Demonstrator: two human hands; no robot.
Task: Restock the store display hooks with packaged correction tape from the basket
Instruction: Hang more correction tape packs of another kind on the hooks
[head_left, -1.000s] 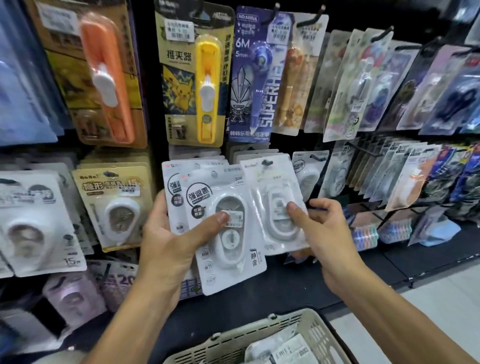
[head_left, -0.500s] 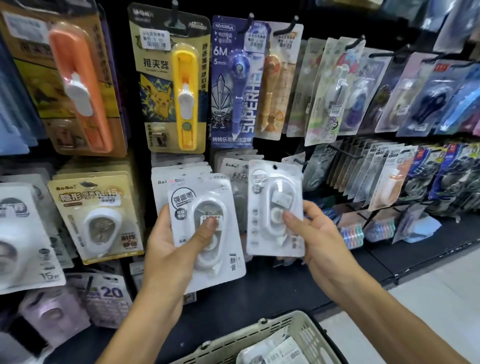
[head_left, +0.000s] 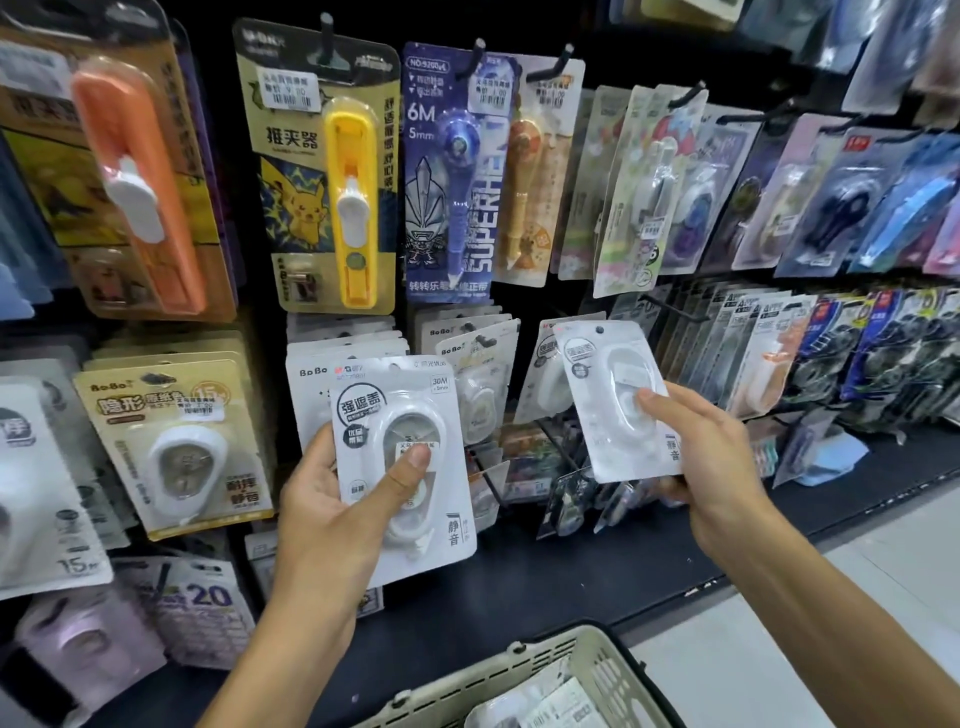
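A person faces a dark store display wall hung with carded stationery. The right hand (head_left: 711, 467) pinches a white carded pack of correction tape with a clear blister (head_left: 618, 400), thumb on the front and fingers behind. The pack stands nearly upright, long axis vertical, tilted slightly left at the top, its hang hole (head_left: 600, 329) uppermost. It is held just in front of a hanging row of matching white packs (head_left: 545, 369), whose hook is hidden behind the cards; the hole likely has to go back and slightly left to meet it. The left hand (head_left: 332, 514) grips a second white carded tape pack (head_left: 402, 462), thumb pressed on its blister, further left and lower. A yellow carded clip dispenser (head_left: 349, 202) hangs above. The beige plastic basket (head_left: 597, 660) with more packs sits below, between the arms.
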